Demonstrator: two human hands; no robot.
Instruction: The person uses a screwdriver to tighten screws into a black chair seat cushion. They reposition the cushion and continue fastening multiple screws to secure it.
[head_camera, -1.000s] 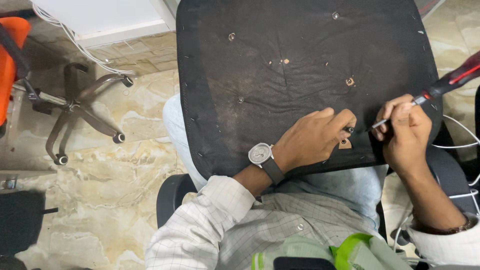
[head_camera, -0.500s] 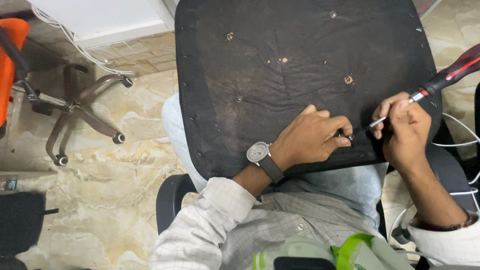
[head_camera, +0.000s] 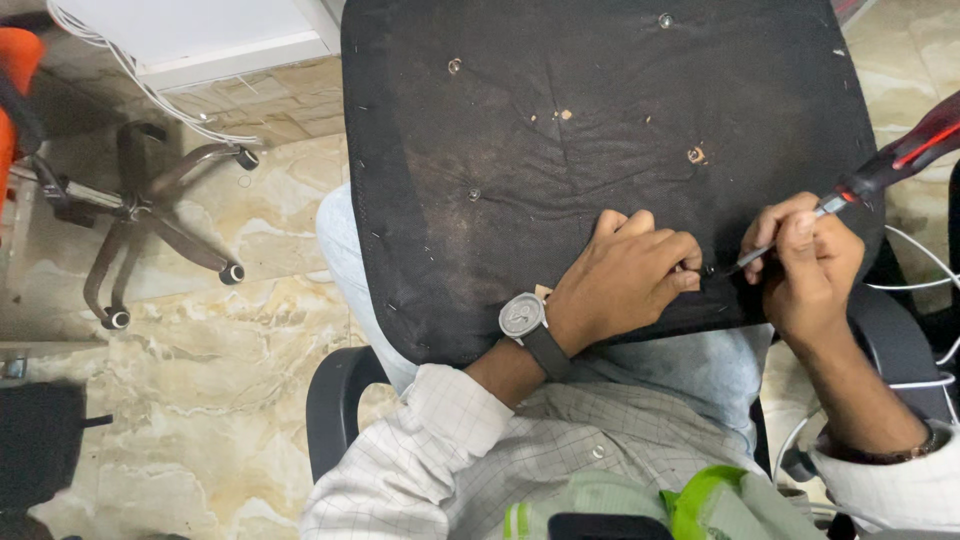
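Note:
A black fabric-covered chair seat (head_camera: 560, 170) lies underside up across my lap, with several staples and small holes in it. My left hand (head_camera: 620, 280), a grey watch on its wrist, presses on the fabric near the seat's front edge with fingertips pinched together. My right hand (head_camera: 805, 265) grips the metal shaft of a red-and-black-handled screwdriver (head_camera: 880, 175). The tip meets the fabric right at my left fingertips. What lies under the fingertips is hidden.
A chair base with five castor legs (head_camera: 150, 215) lies on the marble floor (head_camera: 200, 400) at the left. A white cabinet (head_camera: 200, 30) and white cables (head_camera: 120, 70) are at the top left. More white cables (head_camera: 920, 270) run at the right. I sit on a black chair (head_camera: 335, 400).
My left hand has slid a little up the seat, covering the small tan patch near the edge. The screwdriver tip has stayed at the fingertips; the right hand has barely moved.

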